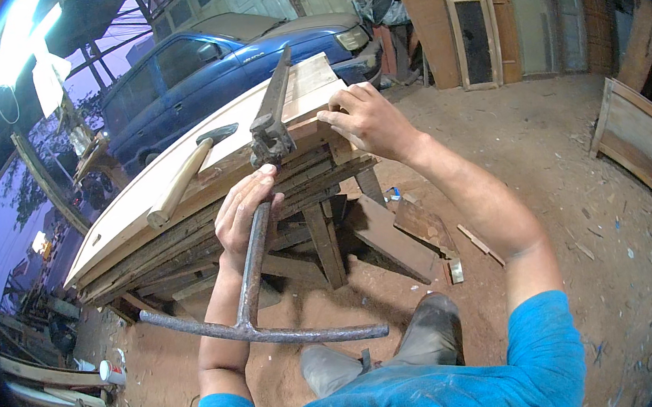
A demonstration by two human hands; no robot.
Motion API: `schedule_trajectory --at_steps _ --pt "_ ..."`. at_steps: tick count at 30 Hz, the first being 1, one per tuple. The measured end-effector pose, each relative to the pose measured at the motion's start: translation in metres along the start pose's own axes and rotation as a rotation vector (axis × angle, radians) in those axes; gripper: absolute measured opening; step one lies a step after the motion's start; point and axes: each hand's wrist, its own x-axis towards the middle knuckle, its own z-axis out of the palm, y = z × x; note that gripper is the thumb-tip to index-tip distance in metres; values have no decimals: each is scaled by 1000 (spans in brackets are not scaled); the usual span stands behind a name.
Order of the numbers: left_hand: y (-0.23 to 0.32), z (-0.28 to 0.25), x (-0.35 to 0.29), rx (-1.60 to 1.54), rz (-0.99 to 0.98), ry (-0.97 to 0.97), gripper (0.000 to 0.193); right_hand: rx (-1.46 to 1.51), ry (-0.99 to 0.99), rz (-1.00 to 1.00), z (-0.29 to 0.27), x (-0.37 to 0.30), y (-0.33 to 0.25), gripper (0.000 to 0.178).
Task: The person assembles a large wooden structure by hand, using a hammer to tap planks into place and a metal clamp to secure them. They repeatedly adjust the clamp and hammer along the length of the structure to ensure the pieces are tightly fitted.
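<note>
A long steel bar clamp [276, 93] lies across a pale wooden panel [212, 144], its T-shaped handle [308, 334] hanging toward me. My left hand [244, 216] is closed round the clamp's screw rod, just below the jaw at the panel's front edge. At the panel's right corner, my right hand [372, 123] has its fingers curled and its thumb at the edge; what lies between them is hidden. A hammer [181, 183] with a wooden handle and dark head rests on the panel, left of the clamp.
Stacked boards and a wooden trestle [324, 243] support the panel. Offcuts [428, 228] lie on the dirt floor below. Behind stands a blue van [233, 74]. Framed panels [474, 29] lean at the back, another panel [641, 142] at the right. Scrap wood and a white cup [112, 372] lie at left.
</note>
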Motion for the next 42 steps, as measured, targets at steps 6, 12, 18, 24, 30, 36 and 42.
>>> schedule_trajectory --at_steps 6,12,18,24,30,36,42 --pt "-6 0 -3 -59 -34 63 34 11 -1 1 -2 0 1 29" --pt "-13 9 -9 -92 -7 160 58 24 -17 2 -2 3 -2 30" --pt "-27 35 -17 319 -284 -35 102 29 -37 19 -4 1 -1 32" --pt "-76 45 -36 269 -356 -206 62 33 -45 16 -3 2 -2 30" --pt "-73 46 -28 205 -344 -143 51 32 -5 -6 -1 9 -6 28" --pt "-69 46 -23 251 -352 -148 52 31 -19 2 6 11 -10 31" --pt "-71 38 -18 244 -359 -167 57 72 40 -14 30 25 -20 39"
